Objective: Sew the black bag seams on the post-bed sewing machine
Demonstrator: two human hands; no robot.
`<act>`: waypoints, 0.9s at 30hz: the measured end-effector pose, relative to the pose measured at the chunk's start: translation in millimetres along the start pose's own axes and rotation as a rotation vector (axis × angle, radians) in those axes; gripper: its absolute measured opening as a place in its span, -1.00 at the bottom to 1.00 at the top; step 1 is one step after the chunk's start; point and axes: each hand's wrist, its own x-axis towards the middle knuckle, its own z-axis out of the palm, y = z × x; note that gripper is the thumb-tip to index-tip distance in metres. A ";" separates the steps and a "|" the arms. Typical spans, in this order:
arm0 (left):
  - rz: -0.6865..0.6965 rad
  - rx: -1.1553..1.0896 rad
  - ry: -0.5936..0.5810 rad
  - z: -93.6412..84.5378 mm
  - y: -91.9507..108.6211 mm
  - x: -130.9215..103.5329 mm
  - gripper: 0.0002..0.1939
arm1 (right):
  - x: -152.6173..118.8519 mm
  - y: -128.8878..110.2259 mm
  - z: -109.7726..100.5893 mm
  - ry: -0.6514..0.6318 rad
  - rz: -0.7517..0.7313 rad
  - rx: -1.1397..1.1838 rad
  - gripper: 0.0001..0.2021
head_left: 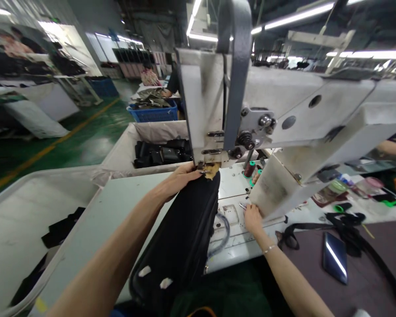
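Head camera view, looking down over a pale worktop (119, 207) in a factory hall. A large white sewing machine (284, 119) fills the upper middle and right of the picture. The left hand (181, 178) is closed on the top edge of a black bag (185, 233), holding that edge up just under the machine's head. The bag stands tilted, and its lower part hangs over the near edge of the worktop. The right hand (252, 218) rests with loosely bent fingers at the base of the machine, just beside the bag; whether it holds anything cannot be told. A thin bracelet sits on that wrist. To the right lie a black strap (317, 226) and a dark phone (335, 257) on a brown mat (383, 259). Behind the worktop, a cloth-lined bin (125, 147) holds black pieces, with a blue crate (155, 113) farther back.
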 end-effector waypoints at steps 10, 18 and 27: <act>0.101 0.142 0.150 -2.1 -0.8 -43.4 -0.23 | -1.2 -23.3 -42.4 -0.026 -0.094 0.150 -0.74; 0.164 0.244 0.390 8.4 5.8 -89.8 -0.33 | -67.9 -108.7 -164.7 0.263 -0.555 0.181 -0.60; 0.354 0.644 0.416 41.6 28.9 -139.0 -0.65 | -108.8 -130.2 -169.0 0.311 -0.919 0.185 -0.68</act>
